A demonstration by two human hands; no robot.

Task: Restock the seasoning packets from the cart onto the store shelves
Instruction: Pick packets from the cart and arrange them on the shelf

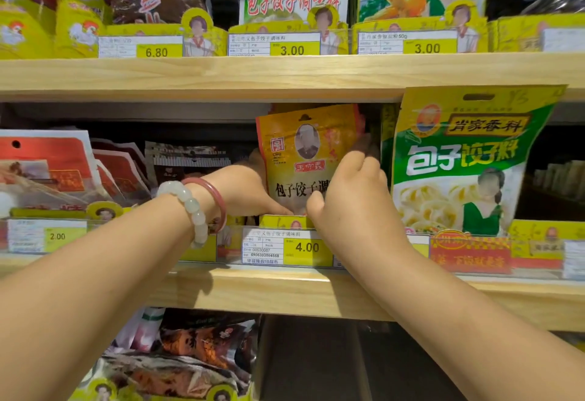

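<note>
An orange-yellow seasoning packet [304, 153] stands upright in the middle shelf slot, above the 4.00 price tag [286, 247]. My left hand [243, 193], with a white bead bracelet and a pink bangle on its wrist, grips the packet's lower left edge. My right hand [351, 198] holds the packet's right side, fingers curled over its edge. More packets of the same colour show behind it. The cart is out of view.
A big green-and-yellow dumpling seasoning packet [465, 163] stands just right of my right hand. Red packets [57, 169] fill the slot to the left. The wooden shelf lip [285, 293] runs below my wrists. Upper shelf [285, 74] and lower shelf hold more packets.
</note>
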